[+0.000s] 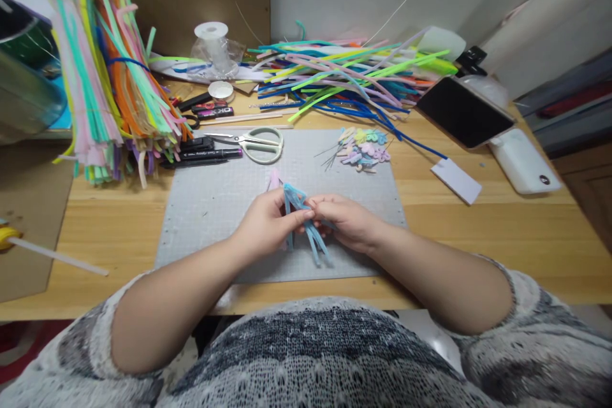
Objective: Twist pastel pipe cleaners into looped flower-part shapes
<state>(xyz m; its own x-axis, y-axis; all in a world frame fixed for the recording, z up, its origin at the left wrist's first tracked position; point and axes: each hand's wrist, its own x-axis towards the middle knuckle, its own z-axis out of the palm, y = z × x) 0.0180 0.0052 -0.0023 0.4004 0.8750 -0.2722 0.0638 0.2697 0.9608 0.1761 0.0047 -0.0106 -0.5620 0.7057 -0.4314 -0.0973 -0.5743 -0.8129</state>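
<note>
Both hands meet over the grey cutting mat [196, 223], pinching a bunch of bent light-blue pipe cleaners [315, 243]. My left hand [268, 220] is closed on them, its thumb pressed near the middle of the bunch. The fingers of my right hand [347, 220] grip the same bunch from the other side. Loops stick up above the fingers, and loose ends hang down below. Just behind my left hand a pale pink piece [274, 180] shows in part. The fingertips partly hide where the strands join.
Scissors [262, 145] and black markers [210, 156] lie at the mat's far left. Small pastel flower shapes [366, 148] sit at its far right. Beyond are loose pipe cleaners [344, 73], a spool [211, 44], a phone [465, 111] and upright pipe-cleaner bundles [95, 95]. A glue gun stick [60, 256] is left.
</note>
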